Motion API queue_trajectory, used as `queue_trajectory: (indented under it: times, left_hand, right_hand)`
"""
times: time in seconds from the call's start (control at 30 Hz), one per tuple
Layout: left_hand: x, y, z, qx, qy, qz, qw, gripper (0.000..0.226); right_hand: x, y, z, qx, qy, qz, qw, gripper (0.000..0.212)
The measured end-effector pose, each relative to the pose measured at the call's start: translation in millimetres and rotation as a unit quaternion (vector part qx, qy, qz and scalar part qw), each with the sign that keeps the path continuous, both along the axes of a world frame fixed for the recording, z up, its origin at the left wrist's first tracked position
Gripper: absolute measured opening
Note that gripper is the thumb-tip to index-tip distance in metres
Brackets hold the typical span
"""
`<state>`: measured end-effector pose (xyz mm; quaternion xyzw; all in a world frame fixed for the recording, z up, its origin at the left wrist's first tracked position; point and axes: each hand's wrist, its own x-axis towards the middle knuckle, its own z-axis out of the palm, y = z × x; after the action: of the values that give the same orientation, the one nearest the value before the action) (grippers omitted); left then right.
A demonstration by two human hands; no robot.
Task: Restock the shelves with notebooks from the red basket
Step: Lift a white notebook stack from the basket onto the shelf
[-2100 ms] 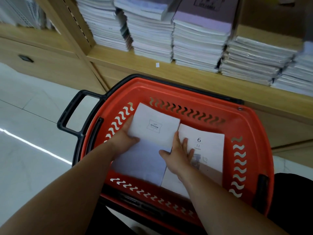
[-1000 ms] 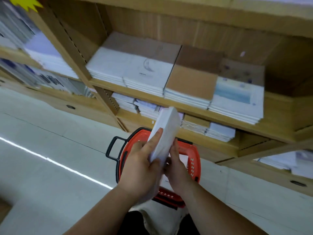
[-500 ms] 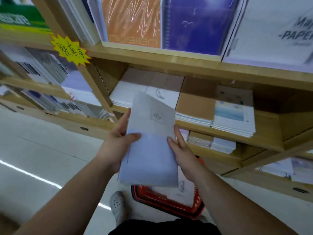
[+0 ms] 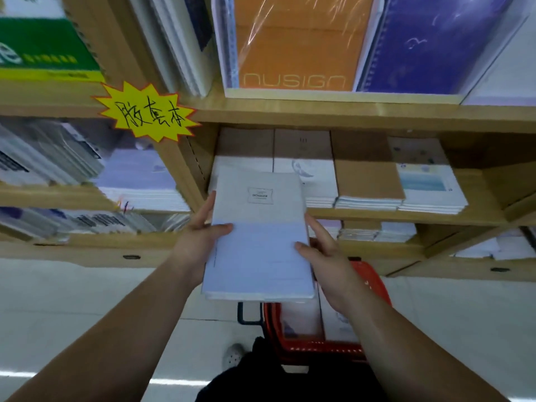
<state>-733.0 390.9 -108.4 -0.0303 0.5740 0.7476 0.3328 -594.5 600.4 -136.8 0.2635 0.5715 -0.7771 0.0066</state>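
Both hands hold a stack of notebooks [image 4: 258, 236] out in front of the wooden shelf [image 4: 348, 214]. Left hand [image 4: 200, 236] grips the stack's left edge, thumb on the top cover, fingers along the side. Right hand [image 4: 324, 256] clasps the right edge, thumb on the cover, fingers underneath and out of sight. Top cover pale grey-white, small boxed label near its far end. The stack's far end overlaps the leftmost white pile [image 4: 240, 166] on the shelf in view; contact cannot be told. Brown-cover pile [image 4: 365, 175] and blue-print pile [image 4: 426, 181] sit further right. Red basket [image 4: 374, 288] on the floor below the hands, more notebooks [image 4: 301, 317] inside. Yellow starburst tag [image 4: 148, 113] on the shelf upright, upper left.
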Motion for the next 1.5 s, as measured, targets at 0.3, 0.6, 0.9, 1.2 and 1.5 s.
queue_trajectory:
  times: [0.3,0.6,0.9,1.2,1.5]
  left_hand:
    - [-72.0,48.5,-2.7,-0.056,0.103,-0.016,0.993,0.084]
    - [-140.3,65.9,-47.5,-0.358,0.276,-0.078,0.889,0.077]
    - [-128.7,53.6,-76.1,-0.594,0.556,-0.261,0.520,0.100]
    - [-171.4,55.3,-77.5,-0.596,0.589,-0.287,0.464,0.086]
    - [-172.4,70.2,-75.7,-0.607,0.580,-0.309,0.448,0.103]
  right_hand:
    - [-90.5,29.6,-1.4,-0.013,0.028,-0.078,0.996,0.059]
    - [-215.3,50.3,-36.3,0.124,-0.010,-0.081,0.989,0.053]
    - [-253.0,37.1,-53.0,0.243,-0.046,-0.087,0.965,0.048]
    - [-265.4,40.6,-70.9,0.268,-0.045,0.009,0.962,0.052]
    - [-275.1,62.1,-63.5,0.335,-0.045,0.104,0.935,0.053]
